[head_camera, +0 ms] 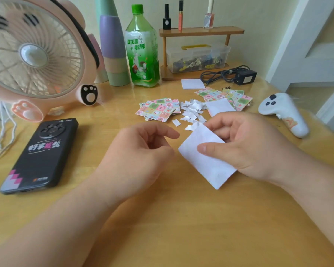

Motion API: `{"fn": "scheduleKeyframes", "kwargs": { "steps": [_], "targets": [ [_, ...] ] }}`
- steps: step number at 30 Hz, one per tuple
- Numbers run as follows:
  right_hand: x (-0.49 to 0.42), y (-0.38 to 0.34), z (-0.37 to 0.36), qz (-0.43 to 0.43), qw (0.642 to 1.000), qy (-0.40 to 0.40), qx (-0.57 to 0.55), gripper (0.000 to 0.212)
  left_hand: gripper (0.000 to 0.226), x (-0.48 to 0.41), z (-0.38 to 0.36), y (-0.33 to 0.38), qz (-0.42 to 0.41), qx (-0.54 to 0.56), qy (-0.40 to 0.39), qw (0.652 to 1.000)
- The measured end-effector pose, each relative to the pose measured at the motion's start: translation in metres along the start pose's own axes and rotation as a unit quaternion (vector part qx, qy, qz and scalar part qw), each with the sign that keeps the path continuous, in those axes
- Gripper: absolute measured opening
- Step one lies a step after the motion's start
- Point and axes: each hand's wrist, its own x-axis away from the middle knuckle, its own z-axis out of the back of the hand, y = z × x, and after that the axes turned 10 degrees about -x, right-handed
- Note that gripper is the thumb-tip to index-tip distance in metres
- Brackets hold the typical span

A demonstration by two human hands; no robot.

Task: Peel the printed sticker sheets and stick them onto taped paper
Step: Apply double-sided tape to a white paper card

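Pink cat fan (33, 56) upper left, black phone (41, 155) below it on wooden table (181, 228). Top center: stacked cups (114, 49), green tea bottle (142, 53). Wooden shelf (201, 31) with three cosmetic bottles (166, 18) on top, clear box (198, 56) under. Power adapter (246, 76) and white controller (283, 112) right.

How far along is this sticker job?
Done: small white torn paper scraps suggest some peeling. In hand: the right hand grips a white rectangular paper sheet; the left hand hovers empty beside it. Left: two piles of colourful printed sticker sheets lie on the wooden table.
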Motion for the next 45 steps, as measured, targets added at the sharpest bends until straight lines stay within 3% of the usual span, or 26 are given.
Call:
{"fn": "scheduleKeyframes", "kwargs": {
  "steps": [2,6,8,10,13,15,18,21,24,26,32,35,38,41,45],
  "targets": [
    [0.002,0.002,-0.001,0.004,0.999,-0.014,0.048,0.027,0.010,-0.001,-0.001,0.001,0.004,0.000,0.057,0.998],
    [0.006,-0.002,-0.009,0.027,0.994,-0.040,0.100,0.028,0.012,-0.002,-0.004,0.007,0.012,0.024,0.112,0.993],
    [0.009,-0.002,-0.011,0.020,0.991,-0.073,0.108,0.029,0.021,0.001,-0.005,0.011,0.017,0.037,0.126,0.991],
    [0.008,0.001,-0.011,0.026,0.976,-0.102,0.191,0.034,0.037,0.004,-0.005,0.014,0.023,0.036,0.141,0.989],
    [0.002,0.004,-0.001,0.099,0.957,-0.040,0.269,0.045,0.053,0.004,-0.005,0.014,0.057,0.044,0.151,0.986],
    [-0.002,0.001,0.012,0.140,0.957,0.039,0.253,0.031,0.048,0.001,-0.006,0.010,0.064,0.071,0.151,0.984],
    [-0.006,-0.007,0.039,0.070,0.959,0.094,0.257,0.017,0.021,-0.003,-0.008,0.003,0.052,0.061,0.142,0.987],
    [-0.004,-0.013,0.049,-0.043,0.947,0.028,0.317,0.008,0.013,0.000,-0.010,0.004,0.032,0.050,0.124,0.991],
    [0.001,-0.015,0.042,-0.132,0.914,-0.062,0.378,0.037,0.033,0.004,-0.010,0.008,0.029,0.050,0.127,0.990],
    [0.003,-0.013,0.037,-0.146,0.892,-0.084,0.420,0.052,0.048,0.004,-0.010,0.008,0.041,0.065,0.132,0.988],
    [0.000,-0.007,0.033,-0.130,0.904,-0.035,0.406,0.079,0.051,0.003,-0.013,0.006,0.060,0.070,0.092,0.992],
    [-0.001,-0.006,0.034,-0.136,0.902,-0.013,0.410,0.077,0.051,0.003,-0.013,0.004,0.044,0.065,0.080,0.994],
    [-0.001,-0.002,0.035,-0.064,0.931,-0.017,0.358,0.065,0.041,0.002,-0.014,0.001,0.035,0.065,0.078,0.994],
    [0.004,-0.008,0.028,0.112,0.975,-0.022,0.190,0.059,0.008,0.000,-0.014,0.000,0.016,0.100,0.074,0.992],
    [0.016,-0.014,0.008,0.221,0.970,-0.036,0.092,0.055,0.034,-0.001,-0.012,-0.003,-0.023,0.175,0.033,0.984]
  ]
}}
